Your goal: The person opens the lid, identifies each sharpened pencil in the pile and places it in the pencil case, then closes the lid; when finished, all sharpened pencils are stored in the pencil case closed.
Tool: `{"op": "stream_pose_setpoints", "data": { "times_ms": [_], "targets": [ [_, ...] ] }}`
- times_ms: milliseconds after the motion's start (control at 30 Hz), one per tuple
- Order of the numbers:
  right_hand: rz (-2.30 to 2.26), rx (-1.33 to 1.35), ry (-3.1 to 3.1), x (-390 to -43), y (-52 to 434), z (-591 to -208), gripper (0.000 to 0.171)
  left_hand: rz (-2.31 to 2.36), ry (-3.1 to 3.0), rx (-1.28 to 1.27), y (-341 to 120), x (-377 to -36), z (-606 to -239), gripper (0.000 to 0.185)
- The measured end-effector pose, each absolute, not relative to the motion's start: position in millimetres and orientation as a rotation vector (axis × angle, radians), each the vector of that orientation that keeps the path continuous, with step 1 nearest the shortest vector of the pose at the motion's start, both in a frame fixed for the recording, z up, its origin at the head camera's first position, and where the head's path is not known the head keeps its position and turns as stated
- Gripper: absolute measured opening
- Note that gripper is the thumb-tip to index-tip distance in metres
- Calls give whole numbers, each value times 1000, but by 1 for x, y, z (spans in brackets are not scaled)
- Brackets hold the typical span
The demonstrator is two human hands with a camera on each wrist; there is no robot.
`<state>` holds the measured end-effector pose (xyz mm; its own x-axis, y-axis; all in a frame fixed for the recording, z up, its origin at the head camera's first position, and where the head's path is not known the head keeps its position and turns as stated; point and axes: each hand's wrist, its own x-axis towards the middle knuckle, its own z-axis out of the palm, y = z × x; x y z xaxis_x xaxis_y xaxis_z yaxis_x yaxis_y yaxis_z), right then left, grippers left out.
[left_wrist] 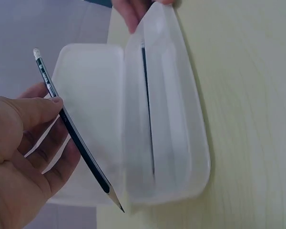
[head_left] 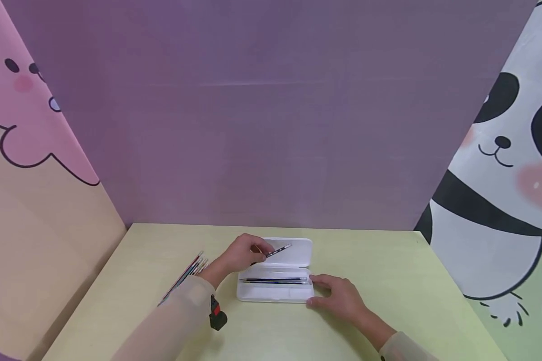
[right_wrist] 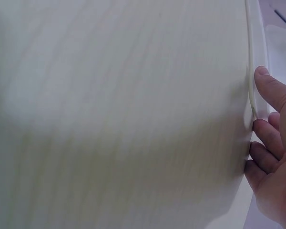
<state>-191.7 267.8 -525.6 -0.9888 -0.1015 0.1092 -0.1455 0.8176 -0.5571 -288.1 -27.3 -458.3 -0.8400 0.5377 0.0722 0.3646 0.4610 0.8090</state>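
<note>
My left hand pinches a dark pencil between thumb and fingers, above the raised lid of a white pencil case. The pencil slants, its sharpened tip down and its white eraser end up in the left wrist view. The case lies open on the table, its lid folded back toward the far side. Inside it, lengthwise, lies a dark pencil. My right hand grips the case's right end, thumb at the near corner and fingers along the end.
A bunch of several pencils lies on the pale wooden table left of the case, partly behind the left forearm. A purple panel stands along the table's far edge. Panels with cartoon animals flank both sides.
</note>
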Motion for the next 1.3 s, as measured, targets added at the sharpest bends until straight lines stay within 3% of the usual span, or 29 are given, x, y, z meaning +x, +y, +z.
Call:
{"op": "stream_pose_setpoints", "data": {
  "times_ms": [367, 1300],
  "targets": [
    [901, 211, -2923, -193, 268, -526, 60, 1281, 2503, 802, 3, -289, -478, 25],
    [948, 164, -2935, -191, 265, -523, 60, 1113, 2708, 835, 14, -278, -521, 12]
  ]
}}
